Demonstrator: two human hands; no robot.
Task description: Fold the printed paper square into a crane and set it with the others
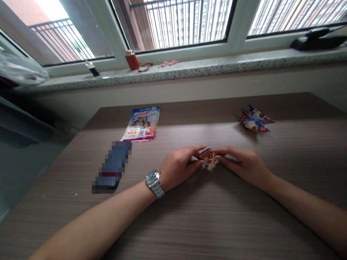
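Note:
Between my two hands, just above the wooden table [173, 224], is a small folded piece of printed paper [209, 158] with red and yellow lettering. My left hand [180, 164], with a metal watch [154, 182] on its wrist, pinches the paper's left side between thumb and fingers. The right side is pinched by my right hand [244, 162]. Beyond my right hand lie folded colourful paper pieces [256, 119] with pointed tips. A stack of printed flyers [143, 122] rests at the back left of the table.
A dark, pixelated flat object [114, 166] lies left of my left hand. Along the stone windowsill [195, 70] are a red container [132, 60], pink scraps [169, 63], a small black-and-clear item [93, 68] and a black device [318, 40]. Windows rise behind the sill.

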